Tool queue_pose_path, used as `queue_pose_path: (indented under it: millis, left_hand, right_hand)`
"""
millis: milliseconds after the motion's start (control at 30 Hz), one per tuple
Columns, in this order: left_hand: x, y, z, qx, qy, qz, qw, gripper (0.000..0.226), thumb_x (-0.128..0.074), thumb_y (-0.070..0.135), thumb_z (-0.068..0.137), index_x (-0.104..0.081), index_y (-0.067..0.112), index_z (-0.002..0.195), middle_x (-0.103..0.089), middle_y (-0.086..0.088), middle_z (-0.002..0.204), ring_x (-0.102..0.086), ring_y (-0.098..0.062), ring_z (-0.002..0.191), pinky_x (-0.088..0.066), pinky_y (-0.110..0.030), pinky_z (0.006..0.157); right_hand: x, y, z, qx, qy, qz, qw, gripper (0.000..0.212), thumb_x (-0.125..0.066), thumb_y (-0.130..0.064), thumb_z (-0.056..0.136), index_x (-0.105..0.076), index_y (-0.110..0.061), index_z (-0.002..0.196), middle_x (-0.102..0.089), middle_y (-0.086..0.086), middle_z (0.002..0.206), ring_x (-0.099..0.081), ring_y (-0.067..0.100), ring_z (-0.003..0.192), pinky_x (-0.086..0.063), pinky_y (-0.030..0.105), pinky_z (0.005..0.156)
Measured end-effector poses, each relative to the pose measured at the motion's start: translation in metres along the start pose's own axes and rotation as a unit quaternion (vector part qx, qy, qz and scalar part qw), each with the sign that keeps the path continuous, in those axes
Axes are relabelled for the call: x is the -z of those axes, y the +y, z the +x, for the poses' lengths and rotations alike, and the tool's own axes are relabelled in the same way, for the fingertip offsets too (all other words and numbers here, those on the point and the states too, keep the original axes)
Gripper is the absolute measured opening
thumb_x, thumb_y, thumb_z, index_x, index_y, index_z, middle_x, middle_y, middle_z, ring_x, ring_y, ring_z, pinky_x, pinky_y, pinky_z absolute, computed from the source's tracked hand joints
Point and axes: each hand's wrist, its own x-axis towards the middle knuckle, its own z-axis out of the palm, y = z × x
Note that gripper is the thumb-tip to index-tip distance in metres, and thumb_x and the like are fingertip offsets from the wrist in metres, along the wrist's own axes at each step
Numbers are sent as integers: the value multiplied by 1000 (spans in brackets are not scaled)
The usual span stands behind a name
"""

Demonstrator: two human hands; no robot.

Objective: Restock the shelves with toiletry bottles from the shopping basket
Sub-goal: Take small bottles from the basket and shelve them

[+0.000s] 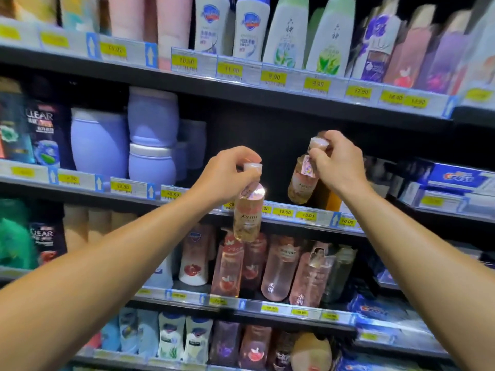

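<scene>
Left hand point(229, 171) pinches a pink bottle point(247, 215) by its cap, hanging before the shelf point(294, 214) edge. Right hand point(336, 163) grips another's point(302, 180) cap, over the shelf.

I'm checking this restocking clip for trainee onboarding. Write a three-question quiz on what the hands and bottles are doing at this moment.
1. True or false: each hand holds a bottle by its cap.
2. Which bottle is nearer the gap on the middle shelf? A) the one in the left hand B) the one in the right hand
3. What stands on that shelf left of the gap?

Key:
1. True: the left bottle and the right bottle both hang from pinched pink caps.
2. B; the left bottle hangs lower, in front of the shelf edge.
3. The lilac tubs.
</scene>
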Motion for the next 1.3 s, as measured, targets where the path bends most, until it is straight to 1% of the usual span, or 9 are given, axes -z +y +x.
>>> queue_pose_path:
  millis: [167, 300, 467, 600, 700, 900, 967, 1100, 1300]
  left_hand:
    - [-6, -5, 8, 3, -4, -14, 1000, 16, -66, 25, 83, -68, 31, 97, -71, 11, 91, -67, -6, 82, -52, -25, 70]
    - [-7, -9, 11, 6, -9, -21, 1000, 14, -68, 28, 84, -68, 32, 97, -71, 12, 92, -67, -5, 82, -51, -24, 68]
    - [-5, -9, 13, 11, -17, -31, 999, 12, -69, 29, 86, -67, 36, 95, -71, 14, 91, -67, -4, 80, -49, -20, 64]
    - [-3, -3, 19, -5, -14, -39, 999, 12, -71, 33, 85, -69, 34, 96, -72, 12, 93, -68, -6, 84, -53, -26, 71]
    - [-7, 9, 27, -27, -6, -48, 998, 13, -71, 34, 83, -70, 32, 96, -73, 12, 91, -69, -5, 84, -56, -30, 78]
    - [-39, 36, 36, -51, -45, -87, 994, 17, -69, 36, 75, -69, 30, 91, -73, 9, 84, -68, -11, 79, -55, -33, 69]
    - [-54, 45, 36, -58, -52, -83, 993, 14, -70, 33, 77, -69, 31, 90, -73, 11, 84, -68, -7, 77, -53, -29, 66]
    - [-79, 59, 35, -68, -75, -69, 992, 16, -69, 31, 79, -69, 28, 94, -72, 11, 87, -68, -6, 79, -56, -29, 70]
    - [-87, 52, 40, -83, -13, -8, 996, 24, -66, 39, 83, -68, 28, 105, -69, 14, 96, -65, -1, 85, -54, -23, 78]
  right_hand:
    - [-25, 21, 14, -62, -62, -50, 995, 38, -55, -24, 92, -58, -11, 128, -64, 9, 119, -56, 23, 106, -35, 23, 80]
    - [-34, 29, 13, -92, -76, -50, 992, 33, -47, -22, 94, -55, -8, 122, -63, 12, 108, -49, 21, 88, -35, 28, 73]
    - [-32, 24, 7, -89, -93, -33, 991, 51, -49, -25, 92, -41, -15, 142, -57, 0, 95, -55, 24, 102, -38, 30, 78]
    - [-19, 15, -10, -12, 8, -19, 1000, 43, -53, -19, 91, -48, -14, 133, -57, 6, 121, -55, 23, 109, -43, 34, 90]
    - [-15, 6, -42, 44, 43, 78, 995, 31, -57, -18, 87, -59, -21, 117, -62, -4, 107, -60, 8, 92, -51, 36, 84]
    - [-15, 9, -94, 35, -98, 104, 989, 63, -67, -41, 80, -43, -37, 138, -50, -20, 130, -48, -3, 117, -40, 18, 94]
    - [-11, 14, -99, 15, -82, 97, 992, 67, -69, -37, 78, -41, -37, 139, -46, -22, 131, -44, -9, 115, -37, 12, 91]
    - [2, 31, -105, -19, -49, 95, 994, 64, -71, -26, 76, -44, -36, 133, -58, -16, 122, -54, 2, 110, -47, 25, 90]
    - [25, 59, -115, -58, 13, 101, 993, 62, -80, -31, 72, -47, -47, 121, -57, -33, 106, -51, -16, 102, -37, 1, 77]
